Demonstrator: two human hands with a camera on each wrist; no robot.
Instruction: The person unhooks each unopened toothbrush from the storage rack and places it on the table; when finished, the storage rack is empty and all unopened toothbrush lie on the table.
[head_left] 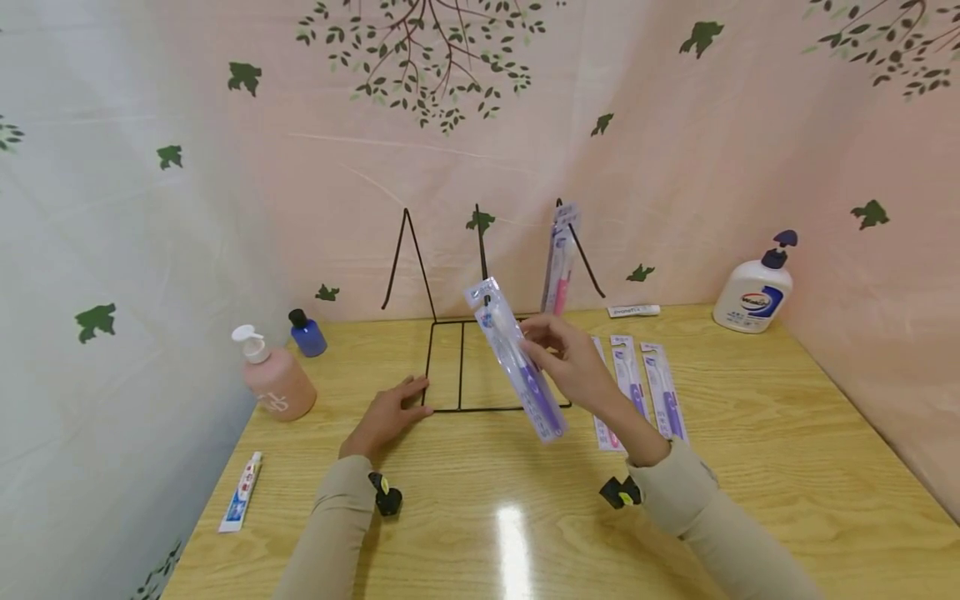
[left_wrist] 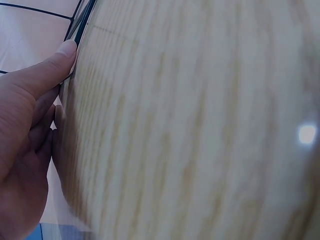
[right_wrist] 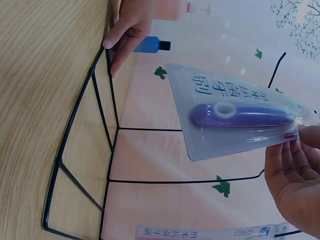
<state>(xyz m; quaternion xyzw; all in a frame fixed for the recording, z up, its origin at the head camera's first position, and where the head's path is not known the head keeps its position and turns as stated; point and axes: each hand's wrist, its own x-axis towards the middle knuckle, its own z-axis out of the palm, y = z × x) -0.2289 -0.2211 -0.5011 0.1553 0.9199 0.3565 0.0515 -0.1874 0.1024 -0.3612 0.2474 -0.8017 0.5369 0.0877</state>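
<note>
My right hand (head_left: 566,358) pinches the edge of a packaged purple toothbrush (head_left: 525,379), which tilts in front of a black wire rack (head_left: 461,367). The dark tip of the rack's middle hook shows near the hanging hole at the package top. In the right wrist view, the purple handle (right_wrist: 235,115) lies under clear plastic, with the fingers at the package's upper part. At the rack's front left corner, my left hand (head_left: 386,417) rests thumb and fingertips against the wire. Packaged toothbrushes (head_left: 561,258), a pink one in front, hang on the right hook.
Several packaged toothbrushes (head_left: 663,392) lie right of the rack, one partly behind my wrist. A pink pump bottle (head_left: 281,383), blue bottle (head_left: 308,335) and toothpaste tube (head_left: 242,493) are at left. A small white tube (head_left: 633,311) and white pump bottle (head_left: 752,296) stand back right.
</note>
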